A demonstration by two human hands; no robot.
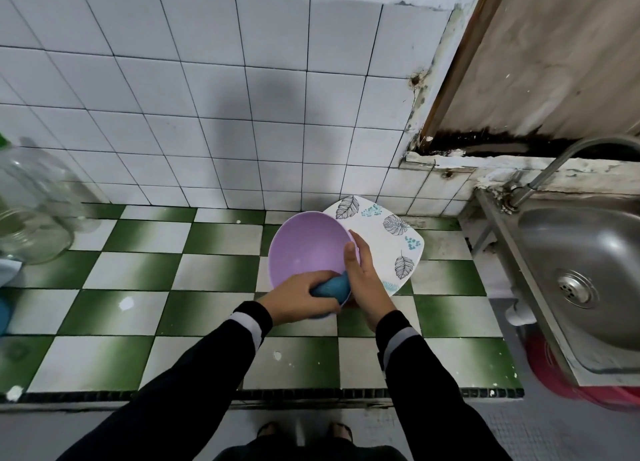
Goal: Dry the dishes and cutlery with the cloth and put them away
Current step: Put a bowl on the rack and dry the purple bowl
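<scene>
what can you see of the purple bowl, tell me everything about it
The bowl is round, plain lilac, smooth and matt like plastic. It is tilted, its opening facing the camera, over the tiled counter and in front of a leaf-print plate. The right hand grips its right rim, thumb inside; the left hand presses a blue cloth against its near rim.

No writing, label, brand name, number or sign can be read anywhere in the frame. The only print is the leaf pattern on the white plate (385, 252) right of centre, and it has no letters.
</scene>
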